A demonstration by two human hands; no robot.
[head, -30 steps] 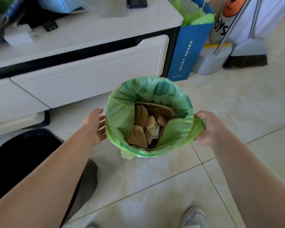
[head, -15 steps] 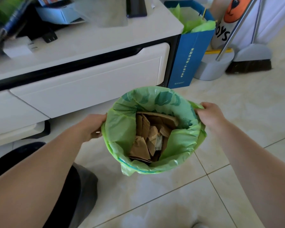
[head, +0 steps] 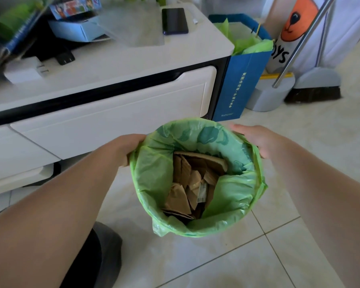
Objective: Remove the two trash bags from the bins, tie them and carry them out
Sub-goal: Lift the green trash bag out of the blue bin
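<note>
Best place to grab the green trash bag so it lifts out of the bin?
Grip the green trash bag by its folded-over rim, from opposite sides, where the left hand and right hand sit. The cardboard scraps lie low, leaving the rim slack to gather.

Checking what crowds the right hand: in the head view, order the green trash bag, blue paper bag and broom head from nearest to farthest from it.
From the right hand:
1. Green trash bag, touching it at the rim.
2. Blue paper bag, behind, beside the cabinet.
3. Broom head, far right, against the wall.

Bare forearms (no sleeves), dark trousers point(head: 87, 265) at one knee.
</note>
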